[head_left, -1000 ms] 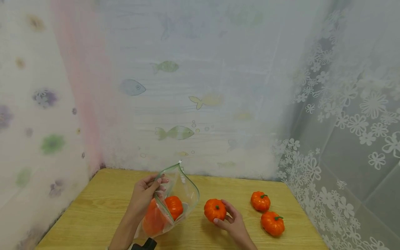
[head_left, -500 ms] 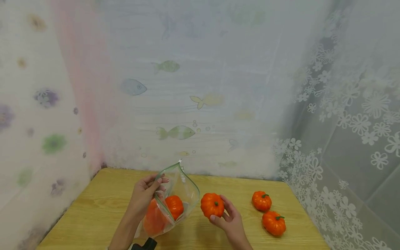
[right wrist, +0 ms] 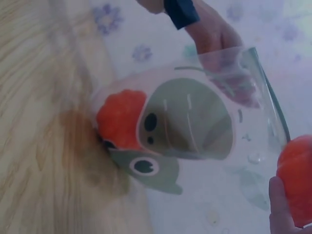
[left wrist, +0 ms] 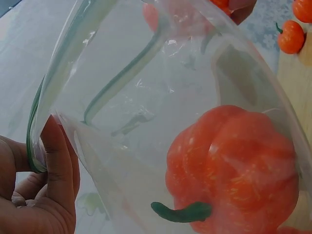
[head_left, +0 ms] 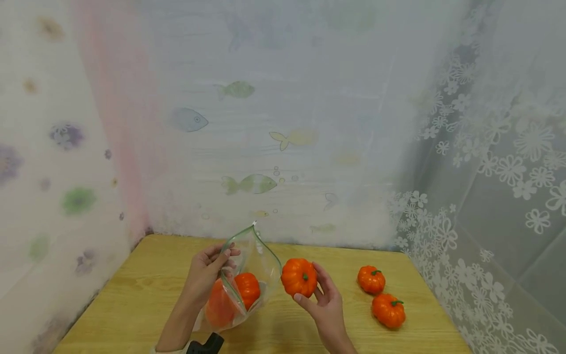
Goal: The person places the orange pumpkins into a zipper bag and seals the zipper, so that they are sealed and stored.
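Observation:
A clear zip bag [head_left: 263,258] with a green-edged mouth stands open at the middle of the table. My left hand [head_left: 211,268] pinches its left rim between thumb and fingers. Inside the bag lie small orange pumpkins [left wrist: 234,165], one with a green stem pointing left in the left wrist view. Another pumpkin [head_left: 299,278] is in my right hand [head_left: 326,307], thumb below and fingers around its right side. It hangs above the table, right at the bag's right rim. Printed grey-green shapes on the bag partly hide its contents in the right wrist view.
Two more pumpkins, a rear one [head_left: 371,280] and a front one [head_left: 388,310], sit on the right part of the wooden table [head_left: 132,285]. A fish-printed curtain [head_left: 283,123] hangs behind the table, with patterned sheets at both sides.
My right hand has raised its pumpkin and brought it slightly left, up to the bag's rim. The left hand keeps its pinch on the bag with little movement.

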Demonstrator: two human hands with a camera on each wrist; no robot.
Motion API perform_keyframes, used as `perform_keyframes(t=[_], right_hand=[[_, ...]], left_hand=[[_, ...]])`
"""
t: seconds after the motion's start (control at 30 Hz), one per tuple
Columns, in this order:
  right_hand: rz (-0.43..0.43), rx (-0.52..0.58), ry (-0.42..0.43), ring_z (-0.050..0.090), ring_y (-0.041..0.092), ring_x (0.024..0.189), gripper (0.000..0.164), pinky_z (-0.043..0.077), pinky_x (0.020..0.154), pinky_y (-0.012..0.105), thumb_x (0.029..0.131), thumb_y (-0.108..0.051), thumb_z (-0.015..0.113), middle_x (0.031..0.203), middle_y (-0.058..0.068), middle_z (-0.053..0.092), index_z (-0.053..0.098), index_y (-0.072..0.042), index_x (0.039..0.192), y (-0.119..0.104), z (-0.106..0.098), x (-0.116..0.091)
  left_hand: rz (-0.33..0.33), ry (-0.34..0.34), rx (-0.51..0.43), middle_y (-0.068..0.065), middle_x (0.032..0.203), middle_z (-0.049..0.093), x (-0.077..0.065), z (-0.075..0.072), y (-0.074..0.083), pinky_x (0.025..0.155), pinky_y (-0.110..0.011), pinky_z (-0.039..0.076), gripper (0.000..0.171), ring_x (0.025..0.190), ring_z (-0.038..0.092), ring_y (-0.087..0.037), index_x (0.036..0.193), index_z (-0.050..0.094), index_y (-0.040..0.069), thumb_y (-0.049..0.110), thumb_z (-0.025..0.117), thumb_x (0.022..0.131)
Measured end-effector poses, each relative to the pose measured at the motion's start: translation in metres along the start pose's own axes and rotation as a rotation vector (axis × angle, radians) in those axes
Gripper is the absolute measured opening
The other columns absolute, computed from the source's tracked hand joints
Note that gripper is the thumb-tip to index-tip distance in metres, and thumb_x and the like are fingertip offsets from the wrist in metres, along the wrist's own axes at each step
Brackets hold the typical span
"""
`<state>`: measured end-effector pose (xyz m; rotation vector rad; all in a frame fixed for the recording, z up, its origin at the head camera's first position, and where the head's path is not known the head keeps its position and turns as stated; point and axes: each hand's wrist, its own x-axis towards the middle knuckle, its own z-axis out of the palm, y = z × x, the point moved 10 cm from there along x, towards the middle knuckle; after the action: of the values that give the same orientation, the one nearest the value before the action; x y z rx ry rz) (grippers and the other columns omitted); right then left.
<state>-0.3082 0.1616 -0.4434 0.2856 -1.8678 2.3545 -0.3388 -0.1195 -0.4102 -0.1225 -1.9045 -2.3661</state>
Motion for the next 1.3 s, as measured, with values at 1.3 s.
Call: perform_keyframes(t=[1.3], right_hand=[[-0.09, 0.155, -0.43, 0.056, 0.018, 0.132, 0.071, 0.053, 0.101, 0.036, 0.101, -0.011, 0.064, 0.152, 0.008, 0.042, 0.024, 0.001, 0.158, -0.04, 0.092, 0.016]], left_hand=[[-0.01, -0.135, 0.01, -0.001, 0.093, 0.072, 0.005, 0.025, -0.008, 0.062, -0.021, 0.057, 0.034, 0.073, 0.064, -0.01, 0.132, 0.055, -0.011, 0.01, 0.056, 0.106]])
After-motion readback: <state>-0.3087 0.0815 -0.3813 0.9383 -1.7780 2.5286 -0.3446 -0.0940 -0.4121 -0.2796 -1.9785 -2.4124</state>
